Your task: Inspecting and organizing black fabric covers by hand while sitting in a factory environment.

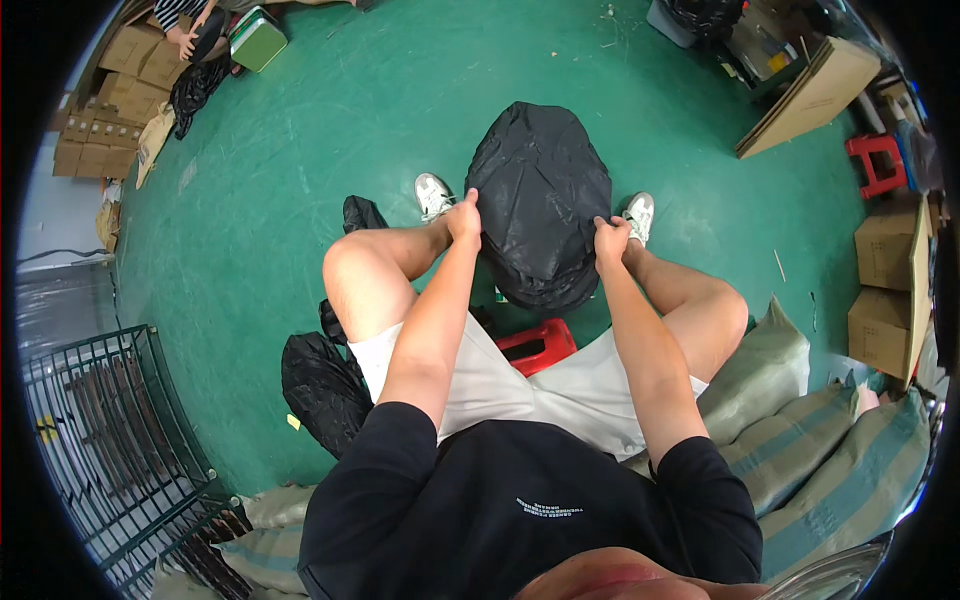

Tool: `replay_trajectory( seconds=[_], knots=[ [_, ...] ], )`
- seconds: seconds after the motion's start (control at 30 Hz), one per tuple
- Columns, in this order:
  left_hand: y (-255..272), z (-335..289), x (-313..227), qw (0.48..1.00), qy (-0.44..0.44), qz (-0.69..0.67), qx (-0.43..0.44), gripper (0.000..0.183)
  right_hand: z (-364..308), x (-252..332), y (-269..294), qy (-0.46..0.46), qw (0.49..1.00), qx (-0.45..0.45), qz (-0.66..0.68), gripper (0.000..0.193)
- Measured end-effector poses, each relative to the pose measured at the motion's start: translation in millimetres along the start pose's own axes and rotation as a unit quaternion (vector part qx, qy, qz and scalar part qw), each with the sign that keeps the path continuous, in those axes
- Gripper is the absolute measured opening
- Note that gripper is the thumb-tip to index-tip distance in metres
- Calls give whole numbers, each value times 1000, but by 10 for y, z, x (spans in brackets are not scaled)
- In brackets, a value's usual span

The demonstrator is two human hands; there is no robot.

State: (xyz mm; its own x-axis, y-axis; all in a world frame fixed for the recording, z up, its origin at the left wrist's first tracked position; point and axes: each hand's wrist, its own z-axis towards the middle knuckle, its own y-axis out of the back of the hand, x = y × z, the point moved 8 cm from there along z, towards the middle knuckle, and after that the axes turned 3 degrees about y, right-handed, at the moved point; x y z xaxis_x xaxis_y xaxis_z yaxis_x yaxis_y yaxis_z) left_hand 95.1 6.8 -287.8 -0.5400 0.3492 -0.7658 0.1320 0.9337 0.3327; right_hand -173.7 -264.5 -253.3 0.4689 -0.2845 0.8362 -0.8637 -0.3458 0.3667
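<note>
Between my knees stands a bulky, rounded black bag (540, 190), its thin, wrinkled sheet drawn over the top; what lies under it is hidden. My left hand (465, 218) is closed on the bag's left edge. On the opposite edge my right hand (611, 240) pinches the black sheet, thumb and fingers together. Part of a red plastic stool (545, 346) shows below the bag, between my thighs.
More black bags (325, 385) lie by my left leg. Woven sacks (790, 420) lie at my right, and a metal rack (125, 440) stands at left. Cardboard boxes (885, 330) line the right side. At the far left, another person's hand (185, 42) is near a green bin (258, 42).
</note>
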Motion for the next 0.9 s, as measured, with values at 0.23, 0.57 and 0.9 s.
replay_trajectory(
  seconds=[0.23, 0.57, 0.9],
  knots=[
    [-613, -40, -331, 975, 62, -160, 141, 25, 473, -104, 260, 4, 998, -29, 56, 54],
    [-271, 197, 13, 997, -36, -58, -18, 20, 600, 171, 76, 90, 994, -6, 67, 19],
    [-331, -267, -171, 977, -155, 147, -20, 32, 400, 26, 296, 83, 980, -68, -165, 22]
  ],
)
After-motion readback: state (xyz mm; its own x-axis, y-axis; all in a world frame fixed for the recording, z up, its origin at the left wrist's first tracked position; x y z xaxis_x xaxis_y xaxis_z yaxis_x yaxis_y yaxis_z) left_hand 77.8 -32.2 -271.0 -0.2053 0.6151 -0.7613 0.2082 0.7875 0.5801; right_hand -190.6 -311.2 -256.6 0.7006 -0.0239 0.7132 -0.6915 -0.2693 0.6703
